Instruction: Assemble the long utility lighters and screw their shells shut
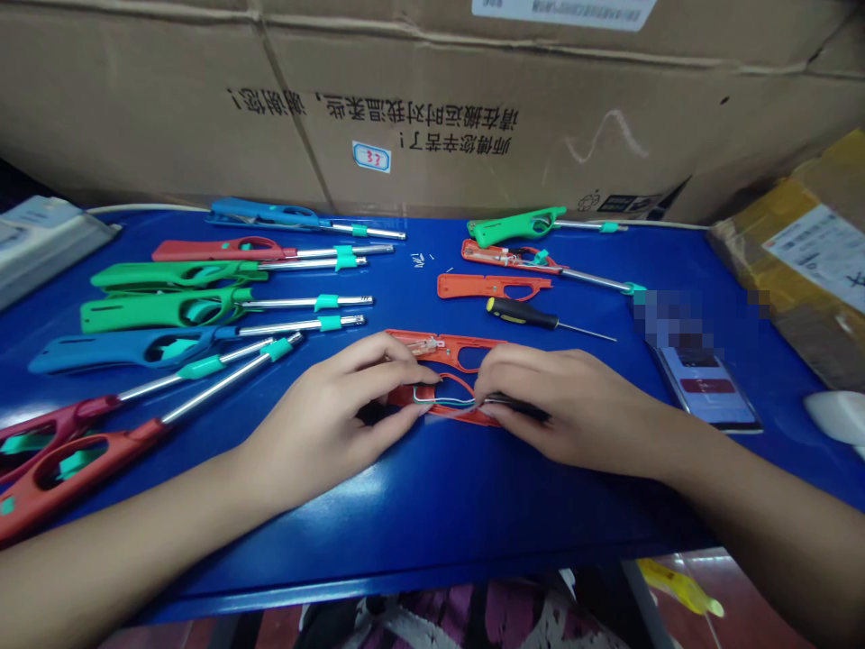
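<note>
My left hand [351, 397] is closed on the left part of an orange lighter housing half [454, 414], thumb below and fingers above. My right hand [560, 406] is closed at the right end of the same half. Thin white wires [450, 400] run along its inside between my fingertips. A dark rod-like part shows under my right fingers; I cannot tell what it is. Just behind lies another orange housing half [466, 352] with inner parts in it, partly covered by my hands.
Several long-necked lighters [162, 309] lie at left. At back right are a green lighter [517, 225], an opened orange lighter [506, 259], a loose orange shell half [493, 287] and a screwdriver [523, 313]. A phone [709, 397] lies right; a cardboard box [432, 171] stands behind.
</note>
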A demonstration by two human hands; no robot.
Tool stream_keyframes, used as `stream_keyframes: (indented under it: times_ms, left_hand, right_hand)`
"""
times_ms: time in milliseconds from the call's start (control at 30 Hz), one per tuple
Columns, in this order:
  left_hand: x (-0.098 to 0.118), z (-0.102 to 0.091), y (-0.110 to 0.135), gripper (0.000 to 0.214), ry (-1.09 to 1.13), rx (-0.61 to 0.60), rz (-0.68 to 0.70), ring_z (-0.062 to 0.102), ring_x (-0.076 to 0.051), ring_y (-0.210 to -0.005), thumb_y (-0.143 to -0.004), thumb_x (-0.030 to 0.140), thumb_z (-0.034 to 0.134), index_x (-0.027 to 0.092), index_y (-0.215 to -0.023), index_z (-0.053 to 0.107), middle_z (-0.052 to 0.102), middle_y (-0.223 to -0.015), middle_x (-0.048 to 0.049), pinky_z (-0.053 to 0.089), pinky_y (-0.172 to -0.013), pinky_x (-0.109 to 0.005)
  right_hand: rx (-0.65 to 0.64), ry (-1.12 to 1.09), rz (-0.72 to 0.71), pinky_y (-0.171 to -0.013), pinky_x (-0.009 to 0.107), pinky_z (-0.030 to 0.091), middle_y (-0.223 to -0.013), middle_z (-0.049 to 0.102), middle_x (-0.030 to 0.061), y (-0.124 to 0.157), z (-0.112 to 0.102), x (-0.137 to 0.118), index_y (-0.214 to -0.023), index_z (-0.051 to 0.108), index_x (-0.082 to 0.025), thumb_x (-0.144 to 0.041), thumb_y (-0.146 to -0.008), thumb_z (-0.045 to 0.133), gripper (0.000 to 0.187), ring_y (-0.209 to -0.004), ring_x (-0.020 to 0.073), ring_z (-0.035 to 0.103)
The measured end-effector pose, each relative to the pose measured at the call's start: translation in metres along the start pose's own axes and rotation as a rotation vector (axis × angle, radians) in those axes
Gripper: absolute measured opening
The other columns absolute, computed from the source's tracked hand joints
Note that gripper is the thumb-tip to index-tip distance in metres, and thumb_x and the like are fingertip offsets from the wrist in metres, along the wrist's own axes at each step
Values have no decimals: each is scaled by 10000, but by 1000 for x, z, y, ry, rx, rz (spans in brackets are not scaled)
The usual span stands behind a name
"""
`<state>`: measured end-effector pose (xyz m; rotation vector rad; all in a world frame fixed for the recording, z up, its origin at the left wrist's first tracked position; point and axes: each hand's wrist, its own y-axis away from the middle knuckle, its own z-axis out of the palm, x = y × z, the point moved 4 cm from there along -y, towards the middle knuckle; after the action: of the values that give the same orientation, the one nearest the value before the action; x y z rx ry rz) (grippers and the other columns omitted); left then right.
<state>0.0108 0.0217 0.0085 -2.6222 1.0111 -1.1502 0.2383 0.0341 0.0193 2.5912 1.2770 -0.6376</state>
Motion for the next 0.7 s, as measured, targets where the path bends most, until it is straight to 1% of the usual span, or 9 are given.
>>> stream_keyframes:
  times_ms: [100, 167, 300, 400, 500, 600, 700]
  left_hand:
    - [-1, 0, 0, 257, -7, -9, -7, 649, -66, -816, -991, 159, 711, 236, -1235, 736, 663, -1100, -2, 539, -670, -153]
    - [-1, -1, -1, 258, -15, -23, -11, 657, -71, -816, -992, 172, 709, 243, -1238, 736, 669, -1106, -3, 543, -668, -160]
    - [-3, -3, -2, 241, -34, -42, -24, 653, -74, -783, -991, 205, 714, 236, -1229, 741, 685, -1099, -8, 537, -634, -163]
    - [-5, -4, -3, 224, -24, -56, -42, 633, -70, -743, -992, 233, 714, 232, -1214, 746, 688, -1084, -7, 530, -604, -162]
    - [-3, -6, -4, 245, -20, -92, -51, 657, -85, -789, -985, 240, 704, 234, -1227, 746, 695, -1110, -13, 559, -654, -179]
    - [-2, -8, -6, 257, -10, -136, -50, 689, -115, -872, -996, 251, 682, 225, -1243, 748, 700, -1127, -28, 589, -722, -202]
    - [-3, -8, -7, 249, 5, -159, -60, 692, -127, -859, -1014, 258, 659, 221, -1238, 762, 699, -1105, -39, 608, -756, -234]
  right_hand:
    - [-63, 56, -69, -743, 296, 444, -1120, 682, 8, 1, 1, -3, -1081, 622, -241, -226, -1097, 487, 137, -883, 147, 644]
    - [-80, 74, -82, -742, 299, 444, -1124, 688, 7, 1, 1, -4, -1109, 631, -244, -234, -1098, 489, 143, -889, 150, 648]
    - [-65, 63, -42, -772, 298, 447, -1116, 708, -8, 3, -4, -4, -1179, 626, -248, -232, -1086, 511, 149, -931, 151, 666]
    - [-74, 87, -8, -738, 302, 432, -1034, 717, -15, 6, -8, -2, -1119, 643, -233, -237, -1066, 538, 118, -853, 151, 654]
    - [-100, 122, 2, -710, 310, 422, -946, 713, -12, 8, -10, -1, -1032, 665, -223, -242, -1067, 525, 146, -796, 160, 642]
    - [-102, 135, 0, -730, 317, 435, -962, 736, -4, 11, -13, 0, -1051, 697, -230, -250, -1077, 517, 183, -836, 174, 671]
    - [-111, 148, -19, -743, 327, 443, -983, 754, 2, 13, -13, -1, -1077, 723, -241, -269, -1088, 518, 207, -862, 181, 691]
